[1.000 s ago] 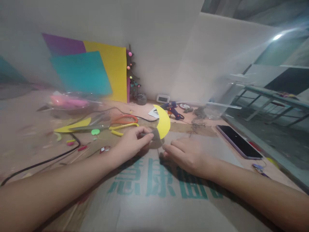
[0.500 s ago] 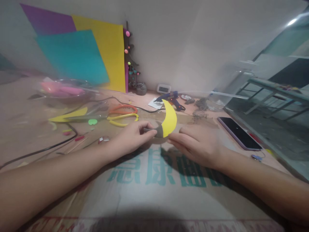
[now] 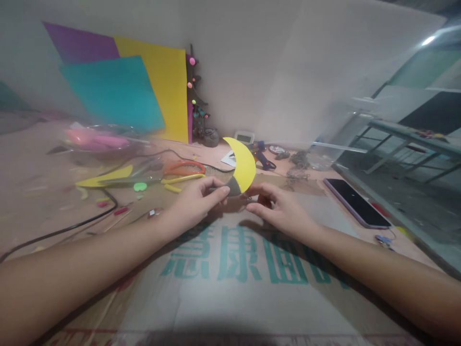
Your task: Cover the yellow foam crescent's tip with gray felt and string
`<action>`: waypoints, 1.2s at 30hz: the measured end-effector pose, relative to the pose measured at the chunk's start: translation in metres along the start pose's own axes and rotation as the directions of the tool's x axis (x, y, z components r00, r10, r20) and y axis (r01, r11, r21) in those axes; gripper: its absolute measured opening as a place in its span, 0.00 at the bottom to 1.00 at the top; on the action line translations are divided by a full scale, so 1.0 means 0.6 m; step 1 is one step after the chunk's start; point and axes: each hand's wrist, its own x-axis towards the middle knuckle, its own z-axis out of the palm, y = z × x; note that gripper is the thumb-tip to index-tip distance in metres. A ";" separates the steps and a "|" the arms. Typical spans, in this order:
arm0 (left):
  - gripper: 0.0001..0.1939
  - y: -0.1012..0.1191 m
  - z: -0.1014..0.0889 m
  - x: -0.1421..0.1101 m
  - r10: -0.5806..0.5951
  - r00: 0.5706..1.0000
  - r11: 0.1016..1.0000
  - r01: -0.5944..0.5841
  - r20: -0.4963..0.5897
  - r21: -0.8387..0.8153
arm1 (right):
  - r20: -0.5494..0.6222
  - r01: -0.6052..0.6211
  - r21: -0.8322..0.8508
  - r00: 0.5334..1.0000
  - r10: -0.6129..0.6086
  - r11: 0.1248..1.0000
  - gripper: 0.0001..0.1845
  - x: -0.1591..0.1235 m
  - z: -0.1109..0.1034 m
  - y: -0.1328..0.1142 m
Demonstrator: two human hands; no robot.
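Note:
A yellow paper crescent moon (image 3: 246,166) stands tilted over the middle of the table, with a dark grey part (image 3: 234,186) at its lower end. My left hand (image 3: 201,199) pinches that grey end between thumb and fingers. Close to the crescent's lower right edge is my right hand (image 3: 277,204), its thumb apart from its bent fingers. Whether those fingertips touch the paper, I cannot tell. Both hands are above a cardboard sheet (image 3: 230,298) printed with green characters.
Scissors with orange and yellow handles (image 3: 185,168) lie left of the crescent. Behind it is a dark blue glue gun (image 3: 264,161). A phone (image 3: 356,203) rests at the right. Coloured sheets (image 3: 115,93) lean on the wall beside a small decorated tree (image 3: 198,108).
The crescent has tilted further left, along with my left hand's slight shift. My right hand has turned, and its thumb now shows apart from the fingers. The view has moved slightly.

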 end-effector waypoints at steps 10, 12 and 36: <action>0.13 -0.003 0.008 0.002 -0.016 1.000 1.000 0.016 0.010 0.009 | 0.214 0.426 -0.452 0.905 -0.368 0.784 0.14 -0.012 0.021 0.001; 0.13 -0.003 0.009 0.001 -0.012 1.000 1.000 0.012 0.004 0.026 | 0.231 0.493 -0.525 0.867 -0.441 0.694 0.12 -0.012 0.020 0.002; 0.08 0.002 0.010 -0.007 0.068 0.997 0.961 -0.074 0.030 0.265 | 0.292 0.647 -0.638 0.705 -0.646 0.417 0.09 -0.033 -0.020 -0.020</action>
